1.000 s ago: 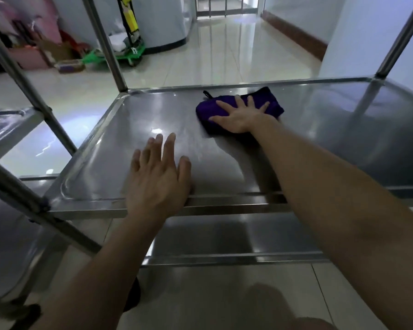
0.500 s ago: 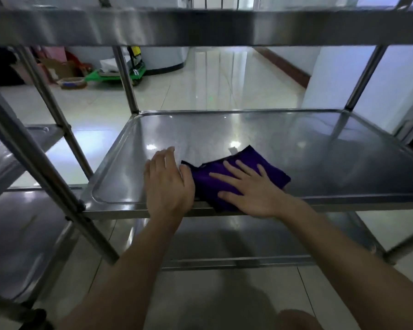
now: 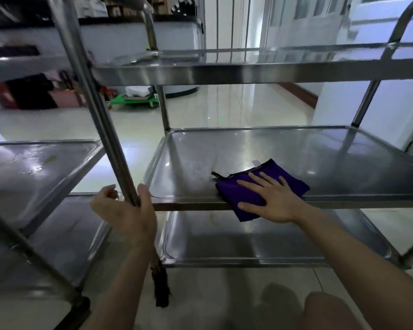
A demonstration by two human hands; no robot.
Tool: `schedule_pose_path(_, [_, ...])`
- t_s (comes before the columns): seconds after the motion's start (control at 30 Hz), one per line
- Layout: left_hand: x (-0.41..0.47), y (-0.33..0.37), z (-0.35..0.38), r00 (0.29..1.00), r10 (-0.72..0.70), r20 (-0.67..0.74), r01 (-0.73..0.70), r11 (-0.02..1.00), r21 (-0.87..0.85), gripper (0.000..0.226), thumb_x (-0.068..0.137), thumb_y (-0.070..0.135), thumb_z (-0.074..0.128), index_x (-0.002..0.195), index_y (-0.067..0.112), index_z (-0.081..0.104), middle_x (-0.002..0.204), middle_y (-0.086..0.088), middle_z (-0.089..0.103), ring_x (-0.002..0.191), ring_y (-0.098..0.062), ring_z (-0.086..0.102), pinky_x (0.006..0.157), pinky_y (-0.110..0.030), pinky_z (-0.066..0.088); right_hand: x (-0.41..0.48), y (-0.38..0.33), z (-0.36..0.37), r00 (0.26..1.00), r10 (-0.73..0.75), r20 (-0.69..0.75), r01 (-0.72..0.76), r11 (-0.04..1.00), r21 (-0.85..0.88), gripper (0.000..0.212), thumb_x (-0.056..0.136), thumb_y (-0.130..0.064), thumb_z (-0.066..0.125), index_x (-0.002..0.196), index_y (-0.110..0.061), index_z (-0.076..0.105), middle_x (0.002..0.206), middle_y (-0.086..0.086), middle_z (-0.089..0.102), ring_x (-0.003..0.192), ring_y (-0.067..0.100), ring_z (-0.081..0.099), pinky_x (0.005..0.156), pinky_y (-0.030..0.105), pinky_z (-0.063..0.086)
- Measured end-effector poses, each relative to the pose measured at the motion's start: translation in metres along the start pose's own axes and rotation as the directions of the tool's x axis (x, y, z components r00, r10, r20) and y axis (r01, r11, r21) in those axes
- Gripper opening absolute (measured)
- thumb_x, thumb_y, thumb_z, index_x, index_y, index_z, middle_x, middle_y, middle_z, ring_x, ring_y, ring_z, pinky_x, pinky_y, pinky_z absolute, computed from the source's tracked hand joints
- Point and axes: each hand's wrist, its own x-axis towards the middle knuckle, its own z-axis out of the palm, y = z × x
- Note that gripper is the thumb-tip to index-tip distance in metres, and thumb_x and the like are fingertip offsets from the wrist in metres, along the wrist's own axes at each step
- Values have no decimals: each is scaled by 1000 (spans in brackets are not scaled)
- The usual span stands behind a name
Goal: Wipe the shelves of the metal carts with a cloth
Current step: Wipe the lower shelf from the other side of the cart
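Observation:
A folded purple cloth (image 3: 242,196) lies at the front edge of the middle shelf (image 3: 320,163) of a steel cart, one corner hanging over the rim. My right hand (image 3: 271,200) rests flat on the cloth with fingers spread and straight. My left hand (image 3: 126,210) grips the cart's front-left upright post (image 3: 105,129), thumb and fingers curled round it just below shelf height. The top shelf (image 3: 248,70) and the bottom shelf (image 3: 260,239) of the same cart are bare.
A second steel cart (image 3: 38,167) stands close on the left, its middle shelf smeared with wet marks. A caster (image 3: 161,291) sits below the gripped post. A green trolley (image 3: 138,100) and clutter lie across the tiled floor. My knee (image 3: 332,310) shows at the bottom.
My left hand left the shelf surface and took hold of the front-left post. My right hand drew the cloth from the far edge to the front, then slightly rightward. The view dropped lower.

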Motion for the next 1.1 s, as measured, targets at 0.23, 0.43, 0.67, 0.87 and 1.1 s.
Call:
schedule_pose_path(0.23, [82,-8,1,777,-340,529,428,902,-49,50,88,68,76,103,22,67,83,-2,75,75,-28,73,62,-51,63,14,-19,2,995,94,39,-93,995,-27,94,78,-107,11,162,-67,2,180,-13,-7,167,22,-7,127,70,-8])
schedule_pose_path(0.43, [82,-11,10,810,-333,483,389,921,-16,54,93,61,68,87,7,64,70,-12,68,63,-23,67,71,-51,59,76,-102,15,990,75,123,-75,997,-6,103,65,-112,2,159,-70,-4,180,-4,-17,163,36,-22,117,78,-22])
schedule_pose_path(0.67, [79,-6,12,854,-286,436,316,949,4,46,104,38,65,87,-5,63,78,-30,65,74,-47,66,70,-60,60,216,-165,18,981,146,127,-141,989,-47,101,74,-108,15,161,-64,-10,177,5,-26,160,45,-26,111,86,-20])
schedule_pose_path(0.87, [80,-12,14,859,-227,459,281,959,-50,45,106,37,62,88,-5,59,76,-28,60,72,-45,62,61,-49,56,317,-177,4,971,220,97,-220,975,-15,107,67,-111,17,161,-66,-4,180,9,-17,160,51,-19,109,87,-17])
schedule_pose_path(1.1, [81,-14,21,872,-246,423,295,954,-55,39,103,35,64,81,3,55,70,-22,58,58,-29,56,54,-37,46,264,-197,14,987,131,96,-128,991,-33,99,74,-107,11,163,-64,2,180,8,-17,161,48,-19,111,86,-17])
